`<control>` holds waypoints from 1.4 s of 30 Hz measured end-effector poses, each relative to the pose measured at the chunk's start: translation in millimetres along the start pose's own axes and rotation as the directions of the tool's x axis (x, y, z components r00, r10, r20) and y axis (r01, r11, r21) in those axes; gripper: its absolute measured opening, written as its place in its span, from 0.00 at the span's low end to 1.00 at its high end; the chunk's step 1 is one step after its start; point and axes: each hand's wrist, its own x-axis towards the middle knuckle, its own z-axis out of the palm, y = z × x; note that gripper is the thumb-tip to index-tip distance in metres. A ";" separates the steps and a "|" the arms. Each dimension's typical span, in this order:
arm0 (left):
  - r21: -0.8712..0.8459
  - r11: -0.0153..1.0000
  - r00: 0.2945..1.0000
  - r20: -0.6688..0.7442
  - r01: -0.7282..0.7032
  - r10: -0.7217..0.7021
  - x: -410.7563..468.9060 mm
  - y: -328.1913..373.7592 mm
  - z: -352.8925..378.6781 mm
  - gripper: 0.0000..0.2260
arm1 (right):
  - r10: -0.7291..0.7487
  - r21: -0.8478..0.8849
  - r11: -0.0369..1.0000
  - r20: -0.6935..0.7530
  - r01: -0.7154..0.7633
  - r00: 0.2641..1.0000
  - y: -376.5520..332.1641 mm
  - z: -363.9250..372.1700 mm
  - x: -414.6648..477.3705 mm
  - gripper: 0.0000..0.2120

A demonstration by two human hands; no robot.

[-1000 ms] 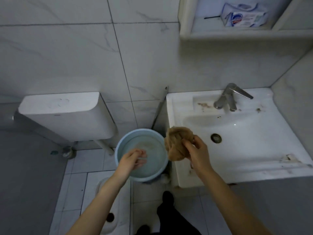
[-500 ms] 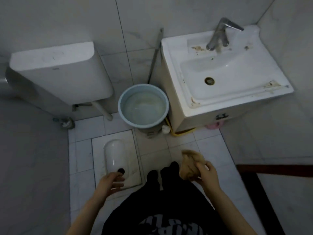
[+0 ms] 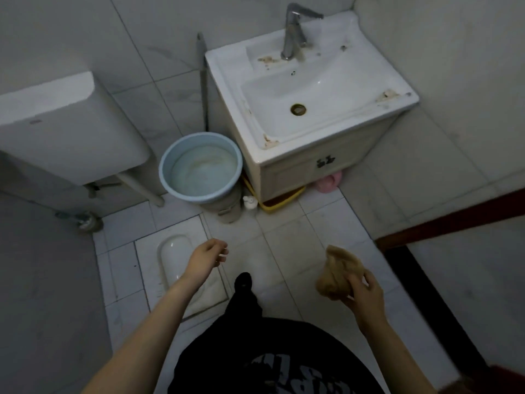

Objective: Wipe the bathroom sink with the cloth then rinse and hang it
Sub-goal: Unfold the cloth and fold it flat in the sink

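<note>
Right hand (image 3: 366, 297) closed around a crumpled tan cloth (image 3: 339, 275), held up over the tiled floor (image 3: 295, 245), well apart from the sink (image 3: 309, 81). Left hand (image 3: 206, 258) empty, fingers loosely curled and half open, above the edge of a squat toilet pan (image 3: 173, 260) set into the floor. Both forearms bare. Black top below, with grey lettering on the chest, too blurred and cut off to read. One black shoe tip (image 3: 243, 281) on the floor between the hands.

Sink white, on a white cabinet (image 3: 306, 169) in the corner, brownish stains along the front rim, at the right edge and around the base of the chrome tap (image 3: 294, 29); drain ring in the middle of the basin. Small dark handle on the cabinet front. Light blue bucket (image 3: 200, 167) just beside the cabinet's left side, some water inside. Small white bottle (image 3: 250, 201), label not legible, beside something yellow under the cabinet. White cistern (image 3: 65, 129) on the left wall. No readable brand anywhere.
</note>
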 end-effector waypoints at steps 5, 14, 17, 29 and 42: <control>0.243 0.968 0.987 0.158 -0.067 0.029 -37.4 -45.1 108.4 0.07 | 0.174 0.142 0.979 -0.190 -0.148 0.966 67.4 -111.2 -8.9 0.11; 0.259 0.962 0.974 0.225 -0.083 0.024 -54.9 -13.0 192.7 0.08 | 0.293 0.305 0.933 -0.336 -0.191 0.895 95.1 -229.7 -7.9 0.14; 0.249 0.965 0.974 0.223 -0.088 0.031 -44.0 5.0 205.0 0.09 | 0.304 0.325 0.926 -0.334 -0.193 0.892 78.6 -236.8 12.5 0.15; 0.136 0.991 0.989 0.143 0.002 -0.022 48.7 74.7 263.3 0.10 | 0.205 0.189 0.969 -0.254 -0.159 0.945 -59.1 -225.1 169.5 0.08; -0.216 0.976 0.984 -0.166 0.034 -0.071 104.0 168.6 264.9 0.09 | -0.032 -0.224 0.972 0.149 0.065 0.988 -248.5 -111.2 324.8 0.06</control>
